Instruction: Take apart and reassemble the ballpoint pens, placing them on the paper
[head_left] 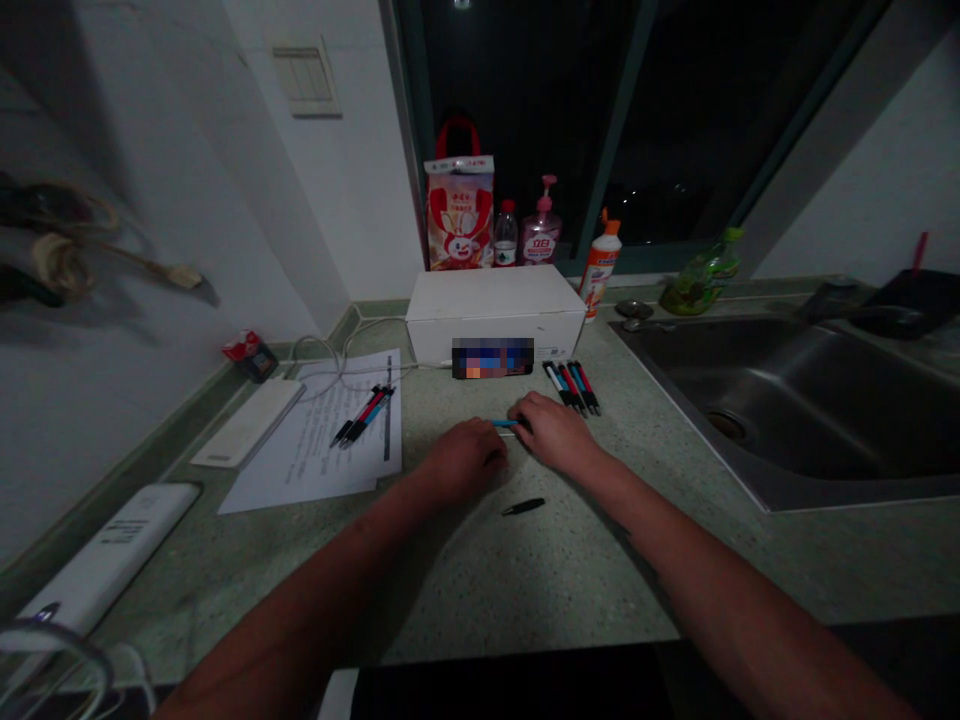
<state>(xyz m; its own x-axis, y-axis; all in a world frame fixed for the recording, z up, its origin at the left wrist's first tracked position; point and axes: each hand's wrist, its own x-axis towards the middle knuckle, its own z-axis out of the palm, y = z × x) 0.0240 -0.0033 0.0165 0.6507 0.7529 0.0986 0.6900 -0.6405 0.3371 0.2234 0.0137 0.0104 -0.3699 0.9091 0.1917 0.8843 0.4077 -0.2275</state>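
Between my two hands a blue pen barrel [505,423] lies level, low over the counter. My left hand [466,458] is closed on its left end, and my right hand [549,428] is closed on its right end. A thin light piece, too small to name, shows just below the barrel. A short black pen part [523,507] lies on the counter nearer to me. Several pens [572,388] lie side by side beyond my right hand. On the printed paper [300,450] at the left, more pens [364,417] lie together.
A white box [495,305] stands at the back, with a phone [493,358] against its front. Bottles and a red bag [460,215] are behind it. A metal sink [810,400] is at the right. White power strip [112,550], white flat case [247,422] and cables are at the left.
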